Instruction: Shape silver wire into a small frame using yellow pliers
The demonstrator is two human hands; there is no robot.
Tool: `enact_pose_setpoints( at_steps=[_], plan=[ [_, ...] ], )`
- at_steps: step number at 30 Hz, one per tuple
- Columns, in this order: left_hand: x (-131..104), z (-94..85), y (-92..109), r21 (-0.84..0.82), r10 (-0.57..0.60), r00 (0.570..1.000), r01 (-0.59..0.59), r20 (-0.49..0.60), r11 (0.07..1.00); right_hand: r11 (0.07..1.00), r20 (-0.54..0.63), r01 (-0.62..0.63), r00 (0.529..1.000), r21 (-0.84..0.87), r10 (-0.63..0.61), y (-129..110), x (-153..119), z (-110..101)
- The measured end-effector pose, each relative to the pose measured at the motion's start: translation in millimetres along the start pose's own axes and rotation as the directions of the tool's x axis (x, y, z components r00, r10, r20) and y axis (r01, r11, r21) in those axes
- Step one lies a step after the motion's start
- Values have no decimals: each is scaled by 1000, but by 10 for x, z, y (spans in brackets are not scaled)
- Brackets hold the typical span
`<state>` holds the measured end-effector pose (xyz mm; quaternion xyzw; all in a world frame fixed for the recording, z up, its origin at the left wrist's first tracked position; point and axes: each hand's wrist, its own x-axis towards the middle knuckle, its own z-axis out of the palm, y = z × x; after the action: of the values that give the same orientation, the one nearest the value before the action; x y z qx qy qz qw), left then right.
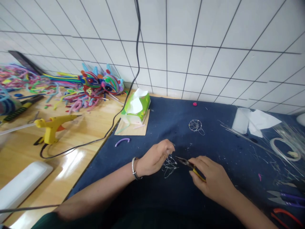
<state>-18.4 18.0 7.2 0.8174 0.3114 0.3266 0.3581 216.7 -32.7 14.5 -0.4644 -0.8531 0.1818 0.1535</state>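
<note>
My left hand (156,157), with a silver bangle at the wrist, is closed on a small wire frame (169,166) that hangs below its fingertips. Thin looped wires make up the frame. My right hand (212,176) grips pliers (197,173) by their yellow handles. The pliers' dark jaws point left, close beside the wire frame; whether they touch it I cannot tell. Farther back on the dark blue cloth (166,121) lies a round wire piece (195,125).
A yellow glue gun (51,127), white box (26,184) and colourful pipe cleaners (81,98) are on the left. Behind my left hand stands a tissue pack (137,106). Loose wires (238,133), a wire coil (274,146), purple-handled snips (286,198) and red handles (287,213) lie right.
</note>
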Motion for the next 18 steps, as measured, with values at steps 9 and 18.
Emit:
enact_pose_setpoints(
  at_steps=[9, 18],
  plan=[
    [-1, 16, -23, 98, 84, 996, -87, 36, 991, 980, 69, -118, 992, 163, 108, -106, 26, -109],
    [-4, 23, -50, 112, 175, 983, -181, 62, 977, 969, 107, -120, 989, 215, 99, -86, 23, -88]
  ],
)
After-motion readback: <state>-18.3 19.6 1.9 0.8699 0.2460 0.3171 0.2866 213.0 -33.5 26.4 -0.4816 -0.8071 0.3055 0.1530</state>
